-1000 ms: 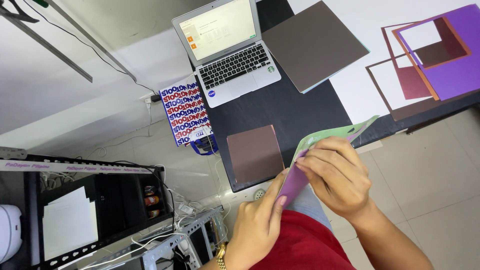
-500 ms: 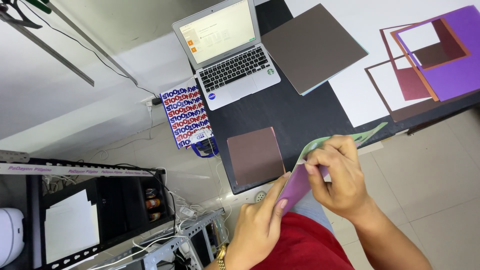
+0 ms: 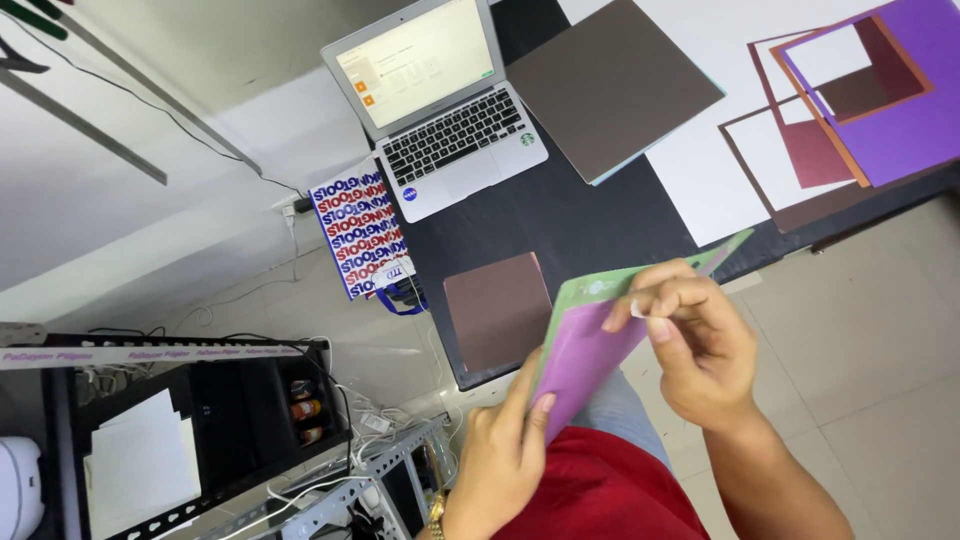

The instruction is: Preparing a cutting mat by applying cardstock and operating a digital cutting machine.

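My left hand (image 3: 505, 450) grips the lower edge of a green cutting mat (image 3: 600, 292) that carries a purple sheet (image 3: 580, 365) on its face. My right hand (image 3: 695, 335) pinches the purple sheet's upper corner between thumb and fingers, over the mat. The mat is tilted, held in the air above my lap and the table's near edge. A small brown square sheet (image 3: 497, 310) lies on the black table (image 3: 590, 225) just left of the mat.
An open laptop (image 3: 440, 105) sits at the table's far side beside a large brown sheet (image 3: 612, 85). Purple, maroon and white cut sheets (image 3: 860, 95) lie at the right. A patterned bag (image 3: 358, 235) hangs off the table's left end. A black shelf (image 3: 190, 430) stands on the floor.
My right hand has shifted along the mat's top edge and now pinches the purple sheet's corner. The mat has tilted a little more toward me.
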